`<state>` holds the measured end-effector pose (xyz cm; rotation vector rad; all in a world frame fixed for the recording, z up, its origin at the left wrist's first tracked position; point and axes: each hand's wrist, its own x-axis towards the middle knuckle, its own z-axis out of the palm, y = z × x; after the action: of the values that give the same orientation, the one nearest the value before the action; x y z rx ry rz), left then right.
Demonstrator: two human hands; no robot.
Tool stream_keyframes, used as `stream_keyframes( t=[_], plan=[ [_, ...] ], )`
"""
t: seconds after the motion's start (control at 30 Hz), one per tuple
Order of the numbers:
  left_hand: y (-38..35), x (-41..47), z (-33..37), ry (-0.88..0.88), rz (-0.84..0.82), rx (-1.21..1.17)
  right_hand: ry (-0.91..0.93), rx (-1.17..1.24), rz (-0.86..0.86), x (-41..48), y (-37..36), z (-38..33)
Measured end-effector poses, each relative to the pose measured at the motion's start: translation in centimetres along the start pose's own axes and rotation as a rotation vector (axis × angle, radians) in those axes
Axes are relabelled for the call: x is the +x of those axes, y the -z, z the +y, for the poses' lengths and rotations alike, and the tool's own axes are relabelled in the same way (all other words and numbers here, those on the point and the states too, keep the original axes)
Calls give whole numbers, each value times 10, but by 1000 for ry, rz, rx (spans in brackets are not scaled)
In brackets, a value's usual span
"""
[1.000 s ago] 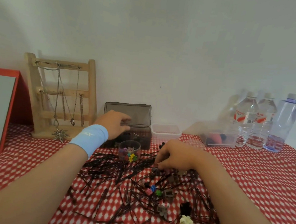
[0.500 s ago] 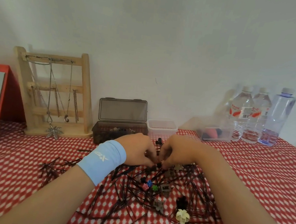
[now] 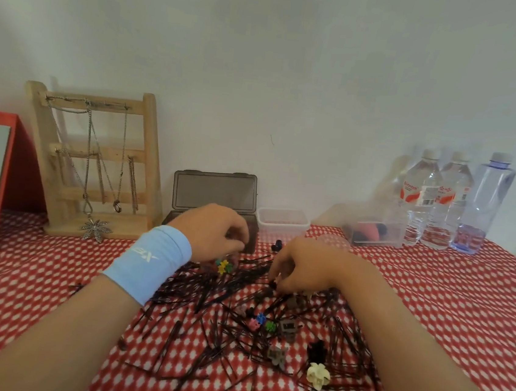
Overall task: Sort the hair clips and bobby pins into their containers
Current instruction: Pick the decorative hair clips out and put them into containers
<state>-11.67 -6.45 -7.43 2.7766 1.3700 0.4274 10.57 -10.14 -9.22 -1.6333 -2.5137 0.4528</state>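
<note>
Right hand (image 3: 302, 263) lay knuckles-up at the far edge of the bobby pins (image 3: 207, 301), fingers curled and tips buried among them. Whether it had pinched a pin or a clip could not be told. Near it, the left hand (image 3: 214, 232), with a pale blue wristband (image 3: 150, 263), hovered just in front of the open dark grey box (image 3: 215, 195). Its fingers were curled above some yellow and green mini clips (image 3: 223, 266), and what it held, if anything, was hidden. Sorting looked barely begun. Most pins were strewn over the red checked tablecloth (image 3: 447, 294), tangled with coloured mini clips (image 3: 261, 320), a grey-brown claw clip (image 3: 289, 327), a black claw clip (image 3: 317, 349) and a cream claw clip (image 3: 318, 375). The tangle itself seemed the main hindrance, since any pick might drag neighbours along. A white-rimmed tub (image 3: 282, 221) stood beside the box. Farther out stood a wooden jewellery stand (image 3: 149, 152) and red-framed mirror (image 3: 14, 169) on the left, and a clear box (image 3: 373, 234) and three water bottles (image 3: 450, 199) on the right.
</note>
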Motion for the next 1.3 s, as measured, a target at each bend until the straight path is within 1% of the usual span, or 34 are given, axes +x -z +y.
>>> stream_keyframes(
  t=[0.1, 0.17, 0.23, 0.33, 0.43, 0.5, 0.57, 0.63, 0.7, 0.87, 0.93, 1.0, 1.1, 1.17, 1.23, 1.3],
  plan=[
    [0, -5, -18, 87, -26, 84, 22, -7, -8, 6, -6, -1],
    [-4, -6, -26, 108, -46, 76, 21, -1, 17, 7, -7, 0],
    [-9, -7, -30, 112, -50, 36, 24, 21, 83, 6, -5, -2],
    [-12, -8, -34, 130, 19, -46, 62, 69, 201, 13, 1, -12],
    [-11, -8, -34, 160, 122, -84, 102, 94, 251, 28, 9, -28],
    [-11, -8, -34, 205, 134, -80, 118, 93, 263, 41, 11, -37],
    [-13, -9, -34, 230, 101, -97, 115, 71, 265, 53, 10, -44],
    [-15, -10, -32, 222, 72, -138, 102, 35, 248, 61, 6, -47],
    [-15, -12, -29, 212, 53, -182, 90, 58, 240, 62, 4, -44],
    [-10, -11, -18, 153, 93, -161, 73, 46, 234, 42, 6, -28],
    [-7, -11, -9, 109, 85, -198, 78, 59, 244, 31, 8, -23],
    [-4, -12, 1, 43, 11, -253, 75, 69, 222, 21, 10, -20],
    [-4, -16, 17, -87, -176, -253, 59, -35, 48, 11, 7, -20],
    [-4, -20, 25, -160, -310, -261, 71, -51, -44, 11, -1, -20],
    [-7, -22, 29, -179, -415, -262, 97, -10, -73, 11, -7, -19],
    [-10, -23, 29, -164, -475, -247, 111, 20, -67, 10, -9, -18]
  ],
)
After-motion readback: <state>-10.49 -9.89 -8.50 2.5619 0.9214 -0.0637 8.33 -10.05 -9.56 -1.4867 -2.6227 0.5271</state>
